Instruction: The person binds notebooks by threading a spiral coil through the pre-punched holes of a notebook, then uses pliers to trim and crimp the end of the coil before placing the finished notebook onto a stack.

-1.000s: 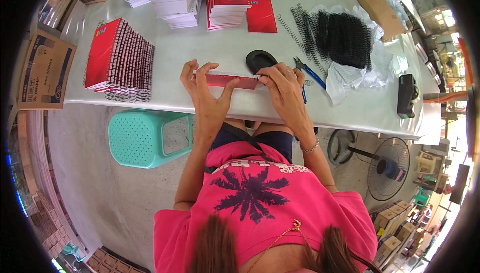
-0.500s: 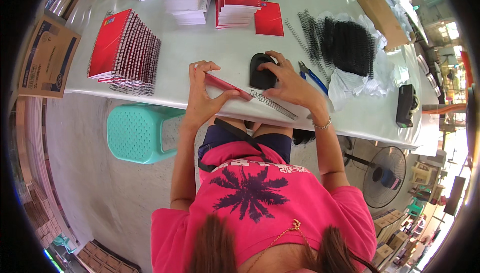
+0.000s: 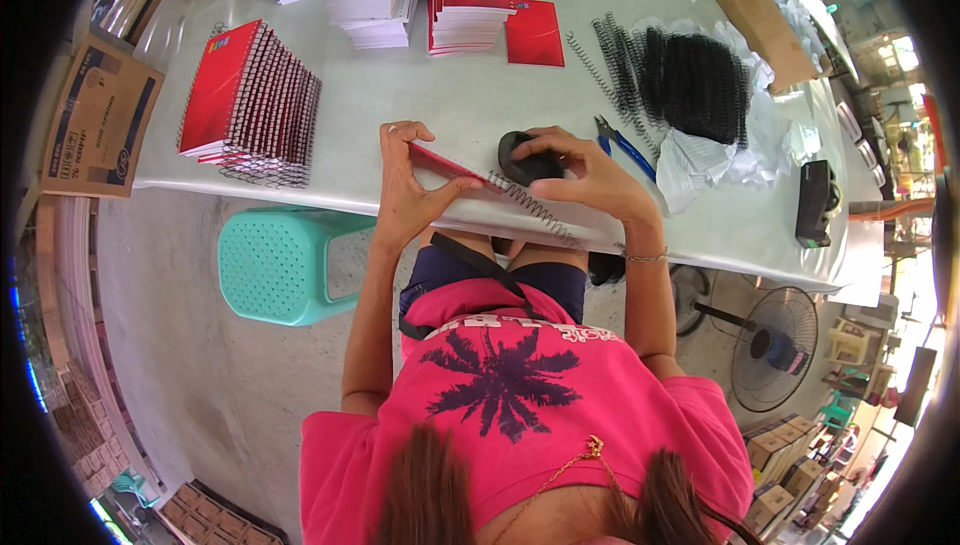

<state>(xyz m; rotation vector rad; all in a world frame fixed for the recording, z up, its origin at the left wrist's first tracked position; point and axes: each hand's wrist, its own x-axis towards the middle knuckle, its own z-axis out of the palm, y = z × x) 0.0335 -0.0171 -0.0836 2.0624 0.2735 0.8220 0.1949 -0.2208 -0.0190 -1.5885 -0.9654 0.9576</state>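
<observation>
My left hand (image 3: 408, 190) is closed on a thin red notebook (image 3: 445, 163), held on its edge near the table's front, thumb on one end and fingers on the other. From the notebook's right end a dark spiral binding coil (image 3: 540, 211) sticks out, slanting toward me past the table edge. How far it runs into the notebook I cannot make out. My right hand (image 3: 595, 180) is wrapped round a rounded black block (image 3: 516, 157), kind unclear, which stands tilted beside the coil and close to the notebook's end.
Spiral-bound red notebooks (image 3: 240, 105) are stacked at left; unbound ones (image 3: 470, 10) and a loose red cover (image 3: 535, 33) lie at the back. On the right are black coils (image 3: 695, 85), blue-handled pliers (image 3: 630, 150) and a black tape dispenser (image 3: 815, 203). A green stool (image 3: 280, 267) stands below.
My right hand has closed round the black block and tilted it up from the table, toward the coil. The coil has shifted slightly left and its free end now hangs lower. My left hand stays put.
</observation>
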